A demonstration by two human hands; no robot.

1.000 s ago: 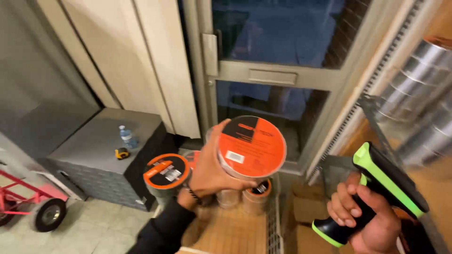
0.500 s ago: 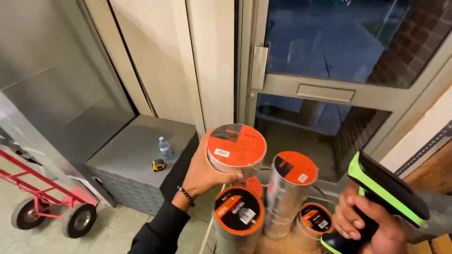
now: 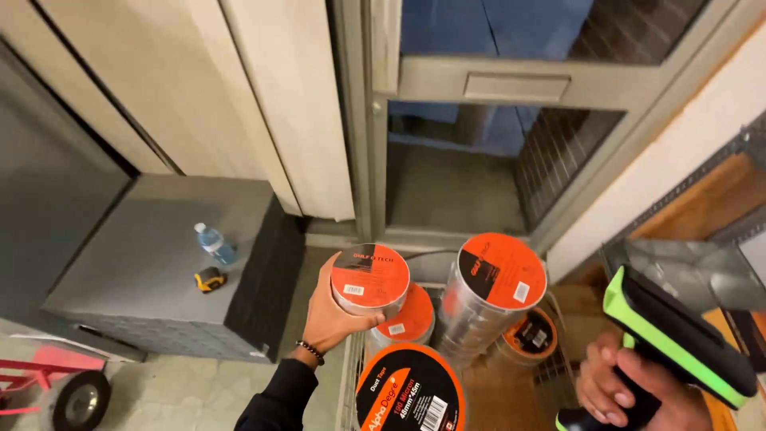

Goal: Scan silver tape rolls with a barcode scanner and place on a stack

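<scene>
Left hand [image 3: 335,315] cupped round the side of a silver tape roll [image 3: 369,281], thumb in front, fingers wrapped behind, orange label disc turned up toward the camera — held at that tilt so the small white barcode sticker on the face shows clearly. Right hand [image 3: 618,391] closed tight on the black grip of a green-and-black handheld scanner [image 3: 678,339], nose slanting up and left toward the held roll; trigger finger hidden, so pressed or not cannot be told.

Everything else placed off the held roll: just below and touching it, a second orange-topped roll [image 3: 411,318], mostly covered. To its right, a taller stack of silver rolls [image 3: 491,299] with an orange cap, standing upright. Beyond that stack, lower right, a darker-labelled roll [image 3: 528,335] lying deeper among the others. Below the held roll, nearest the camera, a large orange-faced roll [image 3: 411,395], cut by the frame edge. All packed close, faces up, apparently in a wire cart, labels readable from above.

Well left of the held roll, a grey metal box [image 3: 152,263] carrying a water bottle [image 3: 214,243] and a yellow tape measure [image 3: 210,279]. Far lower left, a red hand truck wheel [image 3: 80,399]. Above the roll, a glazed metal door [image 3: 495,104].
</scene>
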